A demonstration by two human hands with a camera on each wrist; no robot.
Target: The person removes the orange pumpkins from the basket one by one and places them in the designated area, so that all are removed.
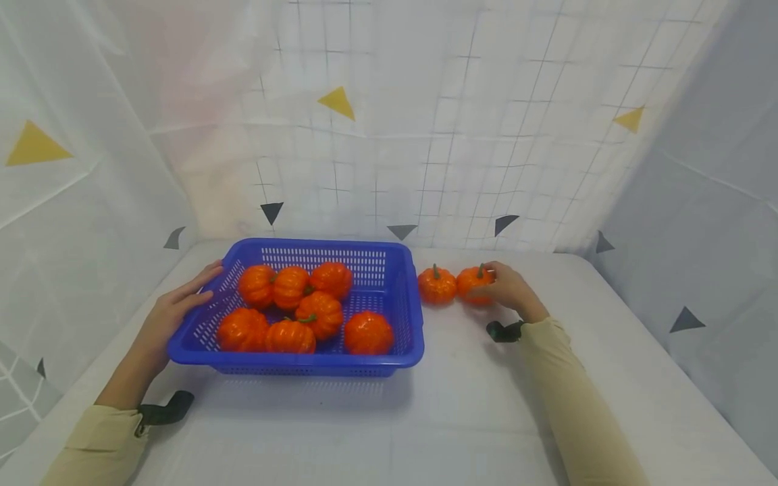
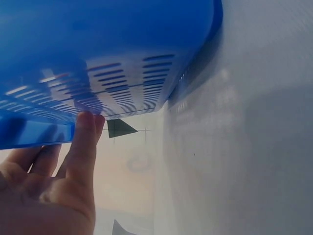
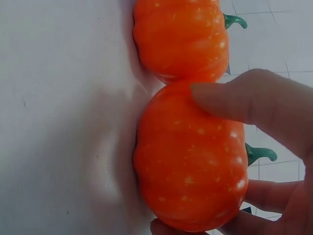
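Note:
A blue plastic basket (image 1: 298,360) with slotted walls holds several small orange pumpkins (image 1: 369,333). At its left side, my left hand (image 1: 173,317) grips the rim; in the left wrist view, fingertips (image 2: 85,117) meet the slotted outer wall below the rim. My right hand (image 1: 509,290) holds a small pumpkin (image 3: 190,156) right of the basket, thumb on one side and fingers round the other. Its green stem (image 3: 261,153) points up. A second pumpkin (image 1: 437,286) stands between that one and the basket, touching the held one in the right wrist view.
A white cloth covers the table (image 1: 462,418). Behind it hangs a pale gridded backdrop (image 1: 474,135) with yellow and dark triangles, and grey-white sheets (image 1: 699,216) close in both sides. Dark straps with black pieces (image 1: 167,409) sit at both wrists.

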